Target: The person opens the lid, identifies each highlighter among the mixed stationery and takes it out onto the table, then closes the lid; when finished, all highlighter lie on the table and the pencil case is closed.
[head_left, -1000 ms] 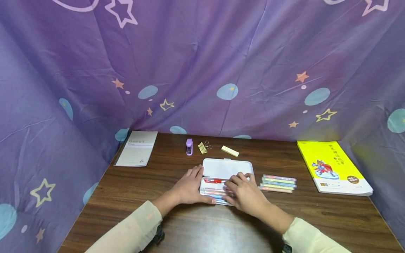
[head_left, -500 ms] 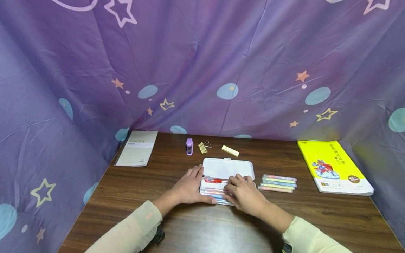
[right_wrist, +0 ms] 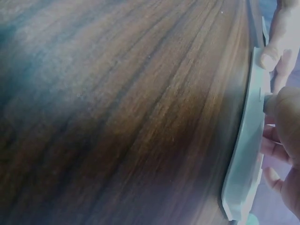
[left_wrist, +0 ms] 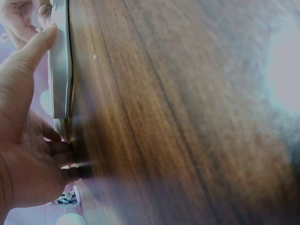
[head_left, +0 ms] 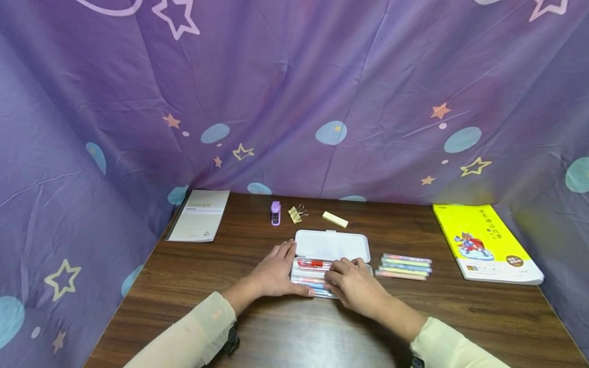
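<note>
A white pencil case (head_left: pixel 331 244) lies with its lid folded back, holding several pens (head_left: pixel 308 281), among them a red one (head_left: pixel 310 262) along the back. My left hand (head_left: pixel 275 272) holds the left end of the case, thumb along the front edge and fingers around the far left corner. In the left wrist view the thumb (left_wrist: pixel 40 47) presses the front wall. My right hand (head_left: pixel 356 283) reaches into the right half, fingers bent down among the pens and hiding their right ends. I cannot tell whether it pinches a pen.
Several pastel highlighters (head_left: pixel 405 267) lie right of the case. Behind it are a purple stapler (head_left: pixel 275 213), a gold binder clip (head_left: pixel 295 214) and a cream eraser-like block (head_left: pixel 335 220). A notebook (head_left: pixel 200 217) lies far left, a yellow book (head_left: pixel 483 240) far right.
My right hand has shifted slightly within the case, its fingers drawing a little lower. More red and clear pen shows along the back. The left hand stays where it was.
</note>
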A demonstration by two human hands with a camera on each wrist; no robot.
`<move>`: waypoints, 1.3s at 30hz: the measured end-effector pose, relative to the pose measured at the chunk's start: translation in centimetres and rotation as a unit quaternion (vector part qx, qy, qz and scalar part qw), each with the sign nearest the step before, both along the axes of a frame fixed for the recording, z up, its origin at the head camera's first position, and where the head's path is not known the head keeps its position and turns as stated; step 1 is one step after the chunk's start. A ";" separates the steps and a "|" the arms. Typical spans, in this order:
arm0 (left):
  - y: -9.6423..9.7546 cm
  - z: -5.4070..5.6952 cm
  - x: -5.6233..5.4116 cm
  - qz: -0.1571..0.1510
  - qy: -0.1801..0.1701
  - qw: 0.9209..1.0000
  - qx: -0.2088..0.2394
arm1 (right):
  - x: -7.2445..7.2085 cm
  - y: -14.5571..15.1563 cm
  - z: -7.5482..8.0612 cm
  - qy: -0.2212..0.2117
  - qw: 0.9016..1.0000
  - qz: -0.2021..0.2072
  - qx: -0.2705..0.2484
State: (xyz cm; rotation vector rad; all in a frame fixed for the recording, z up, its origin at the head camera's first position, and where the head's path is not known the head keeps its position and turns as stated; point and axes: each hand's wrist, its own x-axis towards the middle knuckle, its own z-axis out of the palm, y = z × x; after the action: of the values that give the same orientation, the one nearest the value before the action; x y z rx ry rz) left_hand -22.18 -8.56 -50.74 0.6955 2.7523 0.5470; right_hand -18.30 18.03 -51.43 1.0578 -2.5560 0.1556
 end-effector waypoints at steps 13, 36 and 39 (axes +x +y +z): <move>0.0 0.3 0.1 0.000 0.001 1.000 0.005 | 0.2 -0.7 0.7 0.030 0.999 0.018 0.010; 0.0 0.2 0.1 0.001 -0.006 1.000 0.002 | 0.9 -2.2 1.3 0.059 0.996 0.010 0.067; 0.1 0.2 0.0 -0.002 -0.001 1.000 0.000 | 0.9 -2.3 1.3 0.045 0.997 -0.003 0.058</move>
State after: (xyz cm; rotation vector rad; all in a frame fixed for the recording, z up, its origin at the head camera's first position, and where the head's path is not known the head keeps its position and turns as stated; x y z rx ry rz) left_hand -22.14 -8.49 -50.52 0.7001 2.7495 0.5455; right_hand -17.38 15.77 -50.13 1.0752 -2.5130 -0.0422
